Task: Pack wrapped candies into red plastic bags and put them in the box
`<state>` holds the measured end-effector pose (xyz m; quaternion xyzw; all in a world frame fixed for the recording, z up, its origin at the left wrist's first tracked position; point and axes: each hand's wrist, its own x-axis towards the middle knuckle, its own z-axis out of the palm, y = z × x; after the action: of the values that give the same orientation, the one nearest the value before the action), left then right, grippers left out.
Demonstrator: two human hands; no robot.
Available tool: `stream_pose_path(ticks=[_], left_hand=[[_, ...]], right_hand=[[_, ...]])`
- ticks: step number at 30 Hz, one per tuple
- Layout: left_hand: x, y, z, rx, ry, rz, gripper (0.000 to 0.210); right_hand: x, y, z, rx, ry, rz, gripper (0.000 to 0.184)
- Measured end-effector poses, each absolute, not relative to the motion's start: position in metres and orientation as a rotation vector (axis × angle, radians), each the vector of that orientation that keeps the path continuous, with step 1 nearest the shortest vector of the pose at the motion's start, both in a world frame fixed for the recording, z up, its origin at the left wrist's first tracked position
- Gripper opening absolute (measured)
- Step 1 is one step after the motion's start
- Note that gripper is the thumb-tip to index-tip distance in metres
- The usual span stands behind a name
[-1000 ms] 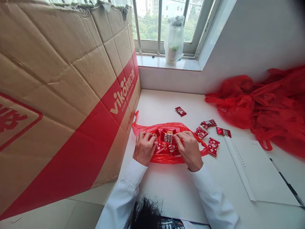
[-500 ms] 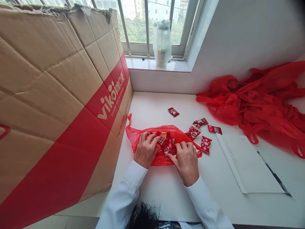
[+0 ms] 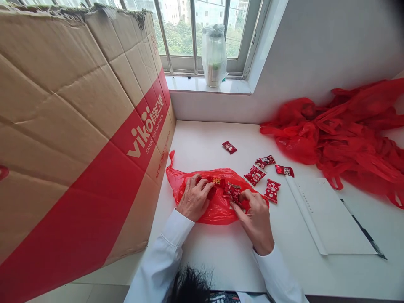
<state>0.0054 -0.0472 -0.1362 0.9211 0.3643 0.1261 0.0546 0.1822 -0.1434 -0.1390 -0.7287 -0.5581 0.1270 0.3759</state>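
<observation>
A thin red plastic bag (image 3: 217, 210) lies spread on the white table, with several red wrapped candies on it. My left hand (image 3: 194, 198) rests on the bag's left part, fingers curled down onto the plastic beside a candy with yellow lettering (image 3: 218, 182). My right hand (image 3: 257, 219) is closed, thumb and fingers pinching wrapped candies (image 3: 232, 191) at the bag's right side. How many it holds is hidden. Just beyond the bag, several loose candies (image 3: 255, 175) lie on the table, and a single candy (image 3: 229, 147) sits farther back.
A tall cardboard box (image 3: 94, 147) stands along the left. Crumpled red plastic bags (image 3: 341, 130) are heaped at the back right. White paper (image 3: 337, 219) lies on the right of the table (image 3: 221, 256), a dark pen-like object (image 3: 362, 229) along its edge. A bagged jar (image 3: 214, 59) stands on the windowsill.
My right hand has moved right and a little nearer to me, drawing candies toward the bag's right side. The bag's near edge has spread toward me. My left hand has hardly shifted.
</observation>
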Motion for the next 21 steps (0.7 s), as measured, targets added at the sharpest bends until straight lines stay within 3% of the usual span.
stream_pose_path(ticks=[2, 4, 12, 21], left_hand=[[0.005, -0.049, -0.136, 2.798, 1.087, 0.342, 0.052], [0.006, -0.050, -0.136, 2.803, 1.059, 0.313, 0.050], [0.013, -0.049, -0.145, 2.880, 1.056, 0.350, 0.028], [0.010, -0.046, -0.150, 2.893, 1.095, 0.388, 0.050]], right_hand=[[0.188, -0.146, -0.138, -1.818, -1.274, 0.384, 0.014], [0.193, -0.147, -0.135, -1.786, -1.178, 0.413, 0.027], [0.183, -0.141, -0.134, -1.736, -1.506, 0.330, 0.047], [0.176, -0.133, -0.148, -1.725, -1.579, 0.192, 0.050]])
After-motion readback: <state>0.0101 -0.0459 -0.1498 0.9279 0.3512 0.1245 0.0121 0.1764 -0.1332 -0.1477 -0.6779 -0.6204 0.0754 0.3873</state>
